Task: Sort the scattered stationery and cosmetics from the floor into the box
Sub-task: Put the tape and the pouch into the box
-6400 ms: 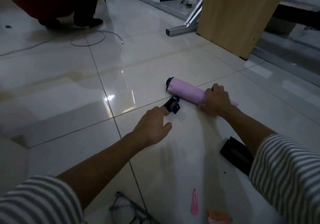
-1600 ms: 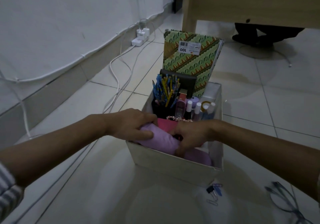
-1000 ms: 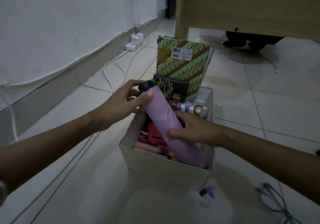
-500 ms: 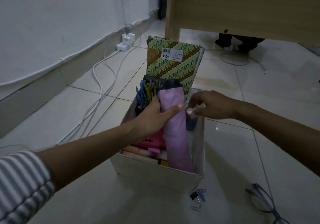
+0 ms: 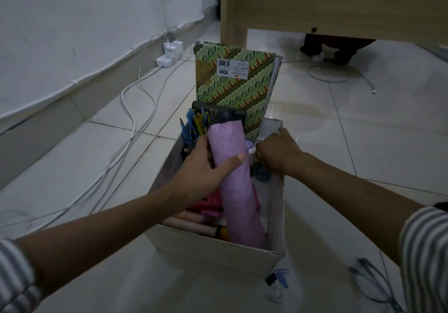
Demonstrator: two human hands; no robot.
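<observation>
Left hand: our left hand (image 5: 203,169) is wrapped round the folded lilac umbrella (image 5: 234,191), with the thumb across its front.
Umbrella: the bottom end is down inside the cardboard box (image 5: 213,254), by the front right corner. The black-capped top leans away from us, up over the pens (image 5: 196,123).
Right hand: our right hand (image 5: 278,155) is at the far right side of the box, fingers curled down among some small bottles (image 5: 261,173). Honestly we can't tell if it's holding anything.
In the way: the box is pretty packed. A green batik notebook (image 5: 232,80) stands upright at the back with the pens in front of it. Pink bits (image 5: 206,201) and beige tubes (image 5: 189,225) lie left of the umbrella.
Floor near the box: a binder clip and paper clips (image 5: 276,282) sit just beside the front right corner, with a pair of glasses (image 5: 371,281) further right.
Further out: a power strip with chargers (image 5: 169,53) sits by the wall, and white cables (image 5: 135,118) trail along the tiles left of the box. A wooden desk panel (image 5: 339,4) is behind, with dark shoes (image 5: 324,48) under it.
</observation>
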